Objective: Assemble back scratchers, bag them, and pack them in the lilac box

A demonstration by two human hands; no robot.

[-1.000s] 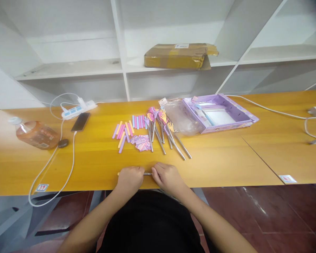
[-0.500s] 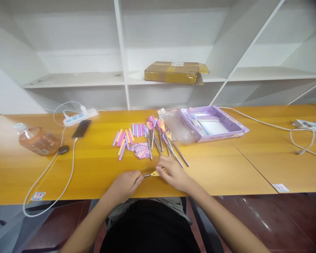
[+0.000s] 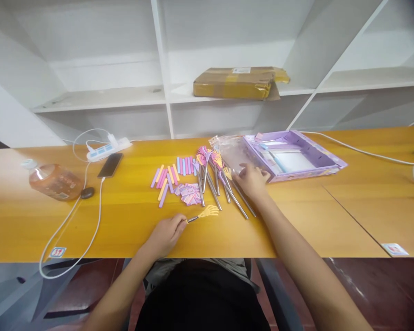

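Observation:
A small back scratcher (image 3: pixel 209 211) with a yellow hand-shaped head and short metal shaft is in my left hand (image 3: pixel 166 235), whose fingers are closed round its handle end. Its head points right, just above the table's front part. My right hand (image 3: pixel 251 180), fingers apart, reaches over the near edge of a clear plastic bag (image 3: pixel 229 151); whether it grips the plastic I cannot tell. Left of that hand lies a pile of back scratchers (image 3: pixel 207 168) with pink, purple and yellow heads and bare metal shafts. Printed cards (image 3: pixel 189 194) and coloured handle sleeves (image 3: pixel 164 181) lie beside the pile.
A purple open box (image 3: pixel 317 169) stands right of the bag. At left are an orange drink bottle (image 3: pixel 57 181), a phone (image 3: pixel 110 164), a power strip (image 3: pixel 108 149) and white cables. A cardboard carton (image 3: pixel 236 83) sits on the shelf behind.
My right hand has let go of the yellow back scratcher's head and moved forward and right to the plastic bag. My left hand still holds the scratcher. The camera view has shifted slightly.

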